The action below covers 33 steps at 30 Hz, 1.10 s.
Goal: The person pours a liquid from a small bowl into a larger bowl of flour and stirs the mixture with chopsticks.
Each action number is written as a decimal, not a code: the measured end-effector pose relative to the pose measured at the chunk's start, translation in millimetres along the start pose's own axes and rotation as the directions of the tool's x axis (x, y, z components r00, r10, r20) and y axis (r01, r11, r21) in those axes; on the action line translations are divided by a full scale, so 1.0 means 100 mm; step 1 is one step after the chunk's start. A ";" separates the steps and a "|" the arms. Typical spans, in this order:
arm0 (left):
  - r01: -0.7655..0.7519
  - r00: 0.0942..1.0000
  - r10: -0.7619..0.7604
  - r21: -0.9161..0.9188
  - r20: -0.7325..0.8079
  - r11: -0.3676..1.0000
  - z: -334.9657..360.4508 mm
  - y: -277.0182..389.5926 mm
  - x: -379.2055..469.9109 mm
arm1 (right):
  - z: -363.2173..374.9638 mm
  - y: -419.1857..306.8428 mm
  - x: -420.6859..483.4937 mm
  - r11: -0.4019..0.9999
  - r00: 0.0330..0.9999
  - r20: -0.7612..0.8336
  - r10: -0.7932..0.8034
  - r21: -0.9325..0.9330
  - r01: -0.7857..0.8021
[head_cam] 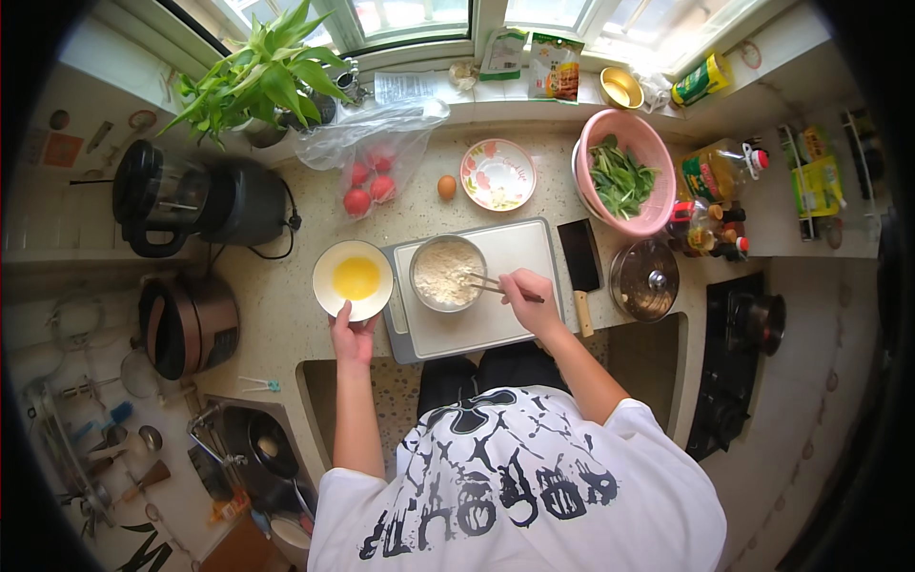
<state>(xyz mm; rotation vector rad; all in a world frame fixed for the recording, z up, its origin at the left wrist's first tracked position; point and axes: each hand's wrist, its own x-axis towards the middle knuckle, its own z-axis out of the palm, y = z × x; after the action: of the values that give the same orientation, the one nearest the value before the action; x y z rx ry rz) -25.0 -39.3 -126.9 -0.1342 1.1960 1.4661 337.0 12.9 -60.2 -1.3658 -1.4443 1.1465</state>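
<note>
My left hand [352,336] grips the near rim of a white bowl [323,300] holding yellow beaten egg [356,278], left of the cutting board. In my right hand [530,300] is a pair of chopsticks [493,283], their tips in a metal bowl of flour-like crumbly mixture [444,270]. That bowl stands on the upper left part of a white cutting board [500,322] with a grey edge. A cleaver [580,264] with a wooden handle lies along the board's right side. Behind the board are a brown egg [447,187] and a floral plate [498,175] with small pale bits.
Tomatoes [370,187] in a clear bag lie back left, beside a blender [207,200] and a rice cooker [189,325]. At right are a pink colander [668,207] of leafy greens, a glass-lidded pot [645,280], bottles [715,171] and a gas stove [722,386].
</note>
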 end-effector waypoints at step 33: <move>-0.710 0.698 0.593 0.491 0.400 0.505 1.13 -0.10 -0.76 | -0.23 0.17 0.26 0.989 0.989 0.027 -0.146 0.002 0.146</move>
<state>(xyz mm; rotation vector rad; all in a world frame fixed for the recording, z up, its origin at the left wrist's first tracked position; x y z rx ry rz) 65.7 -11.7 -28.9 1.0183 1.6070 1.5720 361.2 40.3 -71.4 -1.2267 -1.5372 1.0738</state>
